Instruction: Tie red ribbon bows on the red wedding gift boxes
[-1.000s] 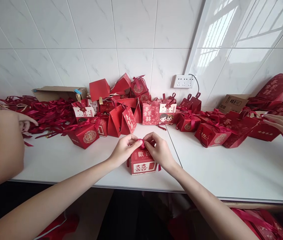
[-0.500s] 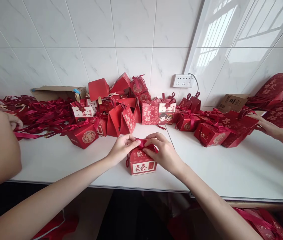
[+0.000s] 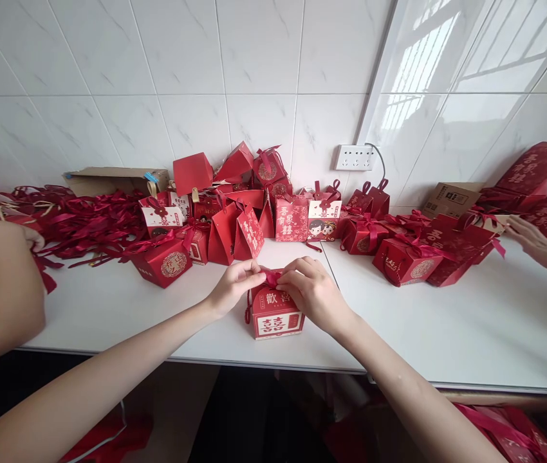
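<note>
In front of me a small red gift box (image 3: 278, 321) with white-and-red lettering stands upright near the table's front edge. A dark red ribbon (image 3: 272, 278) lies gathered over its top. My left hand (image 3: 237, 286) pinches the ribbon from the left, thumb against the fingers. From the right, my right hand (image 3: 313, 289) has its fingertips closed on the same ribbon and hides part of the box's top. A red cord loop (image 3: 248, 307) hangs at the box's left side.
Finished-looking red boxes (image 3: 162, 260) and bags line the white table (image 3: 196, 341) along the wall. Loose ribbons (image 3: 85, 222) pile up at the left. Other people's arms reach in at the left (image 3: 8, 283) and right (image 3: 544, 251). A power strip (image 3: 354, 157) hangs on the wall.
My right hand's fingers have drawn closer together over the ribbon, showing more of the box's lettering. At the right, another person's hand has moved away from the bags.
</note>
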`<state>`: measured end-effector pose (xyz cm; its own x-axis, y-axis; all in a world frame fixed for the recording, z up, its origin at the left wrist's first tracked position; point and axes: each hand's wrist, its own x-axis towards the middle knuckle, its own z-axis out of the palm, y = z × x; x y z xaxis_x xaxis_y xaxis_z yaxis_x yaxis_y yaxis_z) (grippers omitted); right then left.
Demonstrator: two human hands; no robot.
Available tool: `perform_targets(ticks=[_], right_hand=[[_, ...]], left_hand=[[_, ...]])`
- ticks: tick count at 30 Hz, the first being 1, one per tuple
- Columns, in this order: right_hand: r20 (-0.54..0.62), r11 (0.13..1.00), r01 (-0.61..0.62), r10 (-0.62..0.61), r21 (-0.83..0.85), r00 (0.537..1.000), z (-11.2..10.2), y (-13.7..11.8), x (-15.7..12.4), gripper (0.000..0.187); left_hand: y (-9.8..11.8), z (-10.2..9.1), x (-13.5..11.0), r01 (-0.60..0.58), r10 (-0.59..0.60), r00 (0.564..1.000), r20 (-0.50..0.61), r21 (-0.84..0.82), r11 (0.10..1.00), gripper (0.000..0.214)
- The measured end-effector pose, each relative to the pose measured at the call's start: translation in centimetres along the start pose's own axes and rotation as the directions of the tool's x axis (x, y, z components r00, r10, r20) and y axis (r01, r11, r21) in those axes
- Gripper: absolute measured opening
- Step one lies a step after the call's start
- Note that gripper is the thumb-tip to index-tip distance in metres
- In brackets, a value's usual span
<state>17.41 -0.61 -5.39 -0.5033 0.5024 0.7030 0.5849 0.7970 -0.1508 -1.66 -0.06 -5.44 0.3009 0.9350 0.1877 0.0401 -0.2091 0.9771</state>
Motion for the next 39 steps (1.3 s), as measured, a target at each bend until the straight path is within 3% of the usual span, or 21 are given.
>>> perform_targets(ticks=[11,18,30,35,39], right_hand=[[0.003,0.999,0.011,-0.011,-0.031,1.000,-0.4,0.3,-0.3,0.019],[0.111,0.988,-0.138,0.130,0.074,0.985,-1.4,0.4,-0.4,0.010],[0.268,0.979,-0.197,0.203,-0.049,0.942,-3.3,1.0,-0.7,0.010],[0.235,0.971,-0.213,0.184,0.104,0.954,-4.0,0.5,0.6,0.015],[0.245,0.966,-0.233,0.201,0.112,0.949,-3.2,0.4,3.1,0.024]], left_hand=[[0.8,0.1,0.1,0.017,-0.014,0.998,-0.054,0.061,0.998,0.026],[1.6,0.1,-0.5,-0.060,0.063,0.998,-0.005,0.265,0.962,0.022],[2.6,0.1,-3.1,-0.022,0.148,0.983,-0.109,0.729,0.684,0.022],[3.3,1.4,-4.0,0.070,0.073,0.987,-0.144,0.792,0.607,0.019],[3.2,1.9,-4.2,0.038,0.146,0.980,-0.131,0.858,0.512,0.015]])
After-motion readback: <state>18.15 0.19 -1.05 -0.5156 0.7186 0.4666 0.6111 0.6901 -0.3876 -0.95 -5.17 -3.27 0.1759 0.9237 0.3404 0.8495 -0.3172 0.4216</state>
